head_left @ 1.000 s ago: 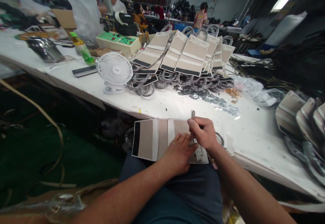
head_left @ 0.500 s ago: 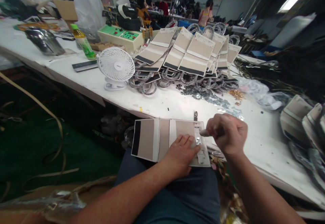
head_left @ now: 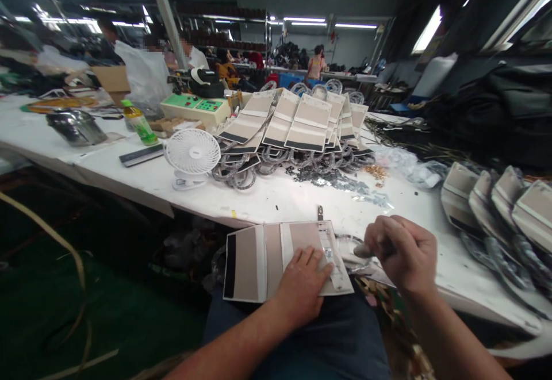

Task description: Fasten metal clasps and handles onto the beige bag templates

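A beige panel (head_left: 273,242) with white strips and a black end band lies across my lap, against the table edge. My left hand (head_left: 304,282) rests flat on its right part, fingers spread. Beside that hand, small shiny metal pieces (head_left: 326,252) show on the white strip near the panel's right end. My right hand (head_left: 403,253) is raised to the right, apart from the panel, with its fingers curled closed. A greyish rounded tip (head_left: 363,251) sticks out from it, too blurred to name. Below that tip, a plastic-wrapped handle (head_left: 347,245) extends from the panel's right side.
On the white table (head_left: 241,204) stand a white fan (head_left: 192,153), a bottle (head_left: 140,122) and a metal pot (head_left: 75,127). Similar panels (head_left: 308,121) are piled behind scattered dark metal plates (head_left: 330,180). More panels (head_left: 463,196) stand at right. A person (head_left: 317,65) is in the background.
My right hand has moved away from the panel's metal pieces, to the right. My left hand stays flat on the panel. The view has tilted upward.
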Tool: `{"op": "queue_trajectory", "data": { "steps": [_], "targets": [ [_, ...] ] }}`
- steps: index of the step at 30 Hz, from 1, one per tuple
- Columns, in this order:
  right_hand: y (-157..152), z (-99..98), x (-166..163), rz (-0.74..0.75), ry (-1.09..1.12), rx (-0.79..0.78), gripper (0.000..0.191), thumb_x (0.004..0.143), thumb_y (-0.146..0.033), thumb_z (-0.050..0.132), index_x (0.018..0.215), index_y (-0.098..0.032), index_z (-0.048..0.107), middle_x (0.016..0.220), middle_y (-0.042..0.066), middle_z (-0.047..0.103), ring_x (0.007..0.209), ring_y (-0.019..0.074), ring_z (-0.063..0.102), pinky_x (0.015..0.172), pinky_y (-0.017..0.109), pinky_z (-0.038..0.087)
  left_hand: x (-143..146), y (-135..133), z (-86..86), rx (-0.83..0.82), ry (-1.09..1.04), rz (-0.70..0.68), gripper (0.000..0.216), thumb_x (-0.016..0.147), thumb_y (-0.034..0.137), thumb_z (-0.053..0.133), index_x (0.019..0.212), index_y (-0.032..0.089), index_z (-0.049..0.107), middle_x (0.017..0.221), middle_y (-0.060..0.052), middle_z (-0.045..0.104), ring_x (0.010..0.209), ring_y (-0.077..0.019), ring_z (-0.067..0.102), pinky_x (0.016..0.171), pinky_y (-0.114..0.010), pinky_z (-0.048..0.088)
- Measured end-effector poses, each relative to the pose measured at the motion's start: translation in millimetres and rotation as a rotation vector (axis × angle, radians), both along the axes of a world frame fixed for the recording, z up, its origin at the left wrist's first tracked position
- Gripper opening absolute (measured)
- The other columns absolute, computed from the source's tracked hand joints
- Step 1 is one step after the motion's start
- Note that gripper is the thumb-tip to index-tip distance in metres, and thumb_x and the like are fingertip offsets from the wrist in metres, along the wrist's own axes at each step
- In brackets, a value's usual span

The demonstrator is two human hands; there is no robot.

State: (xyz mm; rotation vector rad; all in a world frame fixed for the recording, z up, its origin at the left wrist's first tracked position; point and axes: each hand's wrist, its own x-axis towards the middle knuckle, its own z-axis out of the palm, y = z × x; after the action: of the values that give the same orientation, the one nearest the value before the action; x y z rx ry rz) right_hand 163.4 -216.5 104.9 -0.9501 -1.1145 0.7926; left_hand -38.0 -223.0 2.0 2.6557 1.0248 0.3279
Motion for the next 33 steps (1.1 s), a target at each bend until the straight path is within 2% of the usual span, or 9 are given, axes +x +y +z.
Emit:
{"op": "queue_trajectory", "data": {
  "steps": [3, 6, 10, 13, 17, 22, 25, 28, 33],
  "targets": [
    [-31, 17.2, 11, 0.029, -0.007, 0.027, 0.039, 0.096, -0.035, 0.066, 0.059, -0.021, 0.062, 0.05, 0.0, 0.046, 0.048, 0.0169, 0.049, 0.047, 0.032, 0.042, -17, -1, 24.7, -0.015, -0.194, 0.076, 0.053, 0.094, 0.028, 0.062, 0.146, 0.026, 0.059, 0.153, -0.011, 0.056, 0.141, -0.0355, 0.049, 0.121, -0.055, 0.038],
    [-45, 14.6, 14, -0.02, -0.038, -0.038, 0.043, 0.096, -0.042, 0.065, 0.058, -0.022, 0.059, 0.05, 0.001, 0.048, 0.049, 0.0176, 0.049, 0.048, 0.033, 0.042, -48, 3, 75.1, -0.13, -0.558, 0.234, 0.04, 0.098, 0.026, 0.056, 0.136, 0.026, 0.07, 0.138, -0.008, 0.07, 0.129, -0.0306, 0.061, 0.116, -0.047, 0.045],
    [-30, 7.9, -4, -0.098, -0.146, -0.311, 0.044, 0.088, -0.058, 0.071, 0.065, -0.022, 0.061, 0.048, -0.002, 0.051, 0.041, 0.0152, 0.046, 0.041, 0.028, 0.038, -92, 4, 148.8, -0.616, -1.135, 0.505, 0.039, 0.092, 0.046, 0.072, 0.122, 0.022, 0.078, 0.118, -0.009, 0.079, 0.114, -0.0339, 0.073, 0.107, -0.047, 0.054],
    [-13, 18.1, -26, -0.033, -0.257, -0.299, 0.04, 0.079, -0.061, 0.079, 0.092, -0.023, 0.075, 0.059, -0.001, 0.064, 0.044, 0.0159, 0.051, 0.043, 0.027, 0.041, -108, -2, 175.1, -0.832, -1.428, 0.6, 0.053, 0.079, 0.046, 0.086, 0.124, 0.019, 0.077, 0.105, -0.011, 0.082, 0.101, -0.0357, 0.077, 0.097, -0.049, 0.06],
    [-8, 49.2, -50, 0.074, -0.287, -0.118, 0.059, 0.075, -0.056, 0.083, 0.125, -0.026, 0.075, 0.105, 0.007, 0.079, 0.075, 0.0262, 0.071, 0.064, 0.034, 0.058, -106, -9, 171.0, -0.988, -1.55, 0.554, 0.05, 0.078, 0.04, 0.088, 0.121, 0.017, 0.077, 0.105, -0.013, 0.082, 0.1, -0.0359, 0.078, 0.096, -0.05, 0.061],
    [-11, 73.2, -58, -0.023, -0.394, -0.054, 0.039, 0.085, -0.055, 0.075, 0.11, -0.026, 0.081, 0.103, 0.005, 0.08, 0.096, 0.0312, 0.072, 0.08, 0.035, 0.056, -98, -11, 157.5, -1.085, -1.541, 0.479, 0.044, 0.078, 0.033, 0.089, 0.116, 0.015, 0.077, 0.106, -0.014, 0.081, 0.098, -0.0351, 0.078, 0.095, -0.049, 0.061],
    [-12, 64.5, -56, -0.068, -0.424, -0.026, 0.038, 0.093, -0.058, 0.064, 0.093, -0.023, 0.078, 0.09, 0.005, 0.076, 0.087, 0.0272, 0.068, 0.073, 0.032, 0.052, -96, -7, 151.7, -1.039, -1.479, 0.483, 0.044, 0.077, 0.031, 0.089, 0.117, 0.016, 0.076, 0.107, -0.013, 0.081, 0.098, -0.0332, 0.078, 0.092, -0.045, 0.061],
    [-10, 47.5, -53, -0.169, -0.362, -0.12, 0.057, 0.096, -0.064, 0.054, 0.058, -0.021, 0.054, 0.058, 0.002, 0.054, 0.058, 0.0187, 0.05, 0.053, 0.029, 0.036, -93, -1, 142.5, -0.91, -1.401, 0.522, 0.041, 0.077, 0.035, 0.09, 0.111, 0.015, 0.077, 0.105, -0.012, 0.081, 0.099, -0.0324, 0.077, 0.089, -0.04, 0.061],
    [-2, 27.8, -41, -0.173, -0.203, -0.312, 0.058, 0.092, -0.065, 0.058, 0.055, -0.021, 0.049, 0.054, 0.0, 0.047, 0.056, 0.0168, 0.042, 0.051, 0.029, 0.031, -81, 10, 126.1, -0.798, -1.382, 0.506, 0.045, 0.08, 0.04, 0.088, 0.117, 0.016, 0.076, 0.109, -0.011, 0.08, 0.104, -0.0314, 0.075, 0.092, -0.038, 0.059]
  ]
}}
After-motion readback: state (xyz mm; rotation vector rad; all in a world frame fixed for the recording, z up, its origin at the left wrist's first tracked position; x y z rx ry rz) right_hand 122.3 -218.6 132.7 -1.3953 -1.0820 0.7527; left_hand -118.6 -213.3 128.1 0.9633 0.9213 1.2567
